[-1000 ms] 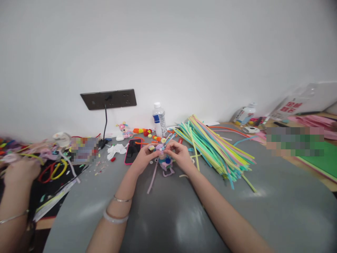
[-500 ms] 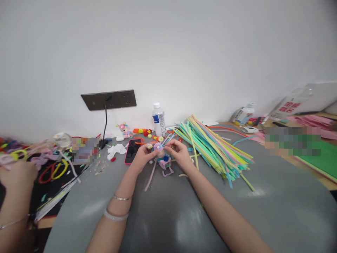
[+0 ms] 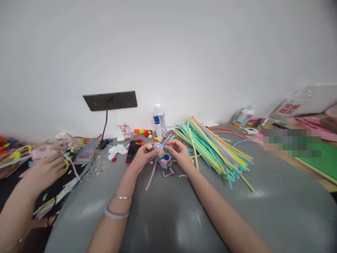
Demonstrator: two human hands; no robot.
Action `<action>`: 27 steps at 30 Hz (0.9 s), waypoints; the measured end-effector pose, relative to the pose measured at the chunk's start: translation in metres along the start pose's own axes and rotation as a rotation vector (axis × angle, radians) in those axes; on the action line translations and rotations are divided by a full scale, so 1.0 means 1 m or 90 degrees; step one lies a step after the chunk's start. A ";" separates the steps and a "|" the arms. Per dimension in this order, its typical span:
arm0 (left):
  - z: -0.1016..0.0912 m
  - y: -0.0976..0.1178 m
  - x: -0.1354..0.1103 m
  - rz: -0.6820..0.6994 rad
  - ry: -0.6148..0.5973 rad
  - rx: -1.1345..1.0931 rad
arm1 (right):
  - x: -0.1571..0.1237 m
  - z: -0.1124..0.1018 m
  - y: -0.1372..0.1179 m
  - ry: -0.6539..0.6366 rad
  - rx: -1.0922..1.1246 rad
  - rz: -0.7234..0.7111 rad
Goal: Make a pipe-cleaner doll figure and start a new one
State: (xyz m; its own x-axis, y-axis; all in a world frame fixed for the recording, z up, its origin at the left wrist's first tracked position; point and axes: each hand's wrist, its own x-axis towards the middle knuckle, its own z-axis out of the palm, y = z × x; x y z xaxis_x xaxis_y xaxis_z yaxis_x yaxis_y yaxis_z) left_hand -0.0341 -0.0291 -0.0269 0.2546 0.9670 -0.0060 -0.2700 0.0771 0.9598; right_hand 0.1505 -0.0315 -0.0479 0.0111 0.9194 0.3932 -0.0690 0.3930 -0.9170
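Observation:
Before me, over the grey table, is a small lilac and pink pipe-cleaner figure with a dark blue spot on its front and round yellow tips at its top. My left hand is closed on the figure's upper left side, thumb and fingers pinched together. From the other side my right hand pinches at the figure's top, beside thin strands that stick up. Its fingertips hide exactly what they grip. One loose lilac pipe cleaner slants down below the left fingers. A curled lilac end shows at the figure's base.
A thick bundle of pastel pipe cleaners lies at the right. Behind the hands stand a bottle and a finished-looking pink figure. A phone and crumpled white tissue lie at the left. A co-worker's hand is further left.
My hands stay at the figure with only slight finger shifts. At the left, the co-worker's hand has moved right and inward. Another person's hand has appeared at the far right edge.

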 end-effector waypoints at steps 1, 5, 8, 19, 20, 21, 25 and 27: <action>0.001 0.000 -0.001 0.000 -0.002 0.000 | 0.000 0.000 -0.001 -0.008 -0.006 -0.001; 0.007 0.000 -0.002 0.010 -0.006 0.003 | -0.002 0.004 -0.008 -0.022 -0.035 -0.024; 0.010 0.000 -0.002 0.021 -0.002 0.001 | -0.003 0.006 -0.011 -0.028 -0.046 -0.046; 0.010 -0.005 -0.003 0.021 0.008 -0.013 | -0.008 0.010 -0.017 -0.031 -0.064 -0.085; 0.010 -0.005 -0.003 0.016 0.007 -0.012 | -0.009 0.011 -0.019 -0.040 -0.067 -0.090; 0.010 -0.005 -0.003 0.012 0.006 -0.010 | -0.010 0.011 -0.020 -0.047 -0.070 -0.093; 0.009 -0.004 -0.004 0.014 0.006 -0.006 | -0.011 0.011 -0.020 -0.045 -0.074 -0.101; 0.009 -0.003 -0.004 0.024 -0.009 -0.008 | -0.010 0.010 -0.019 -0.035 -0.070 -0.102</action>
State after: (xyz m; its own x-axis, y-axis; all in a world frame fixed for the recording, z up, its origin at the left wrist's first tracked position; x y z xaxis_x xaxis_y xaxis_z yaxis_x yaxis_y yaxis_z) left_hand -0.0259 -0.0356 -0.0275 0.2578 0.9656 0.0339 -0.2913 0.0442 0.9556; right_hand 0.1416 -0.0484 -0.0343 -0.0417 0.8442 0.5344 0.0386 0.5358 -0.8434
